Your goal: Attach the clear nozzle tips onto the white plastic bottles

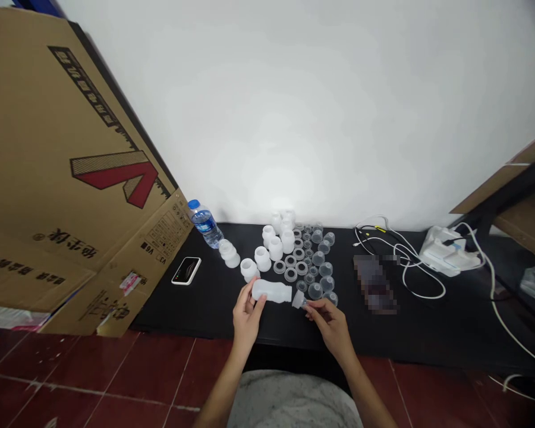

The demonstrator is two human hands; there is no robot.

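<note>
My left hand [248, 309] is closed round a white baby bottle [271, 291], which lies sideways above the table with its neck to the right. Between the fingertips of my right hand [329, 321] is a translucent bottle nipple with a collar [298, 299]. The collar faces the bottle's neck, with a small gap between them. Beyond my hands stand several white bottles [263, 258]. To their right are grey collar rings [290, 274], small clear nipples [309, 278] and clear dome caps [315, 290], in rough rows.
A water bottle [205, 224] leans at the back left beside a white stacked piece [229, 254]. A phone [186, 271] lies left. Rightward are a blurred dark item [375, 284], white cables [410, 252] and a power strip [443, 252]. A large cardboard box [62, 178] borders the left.
</note>
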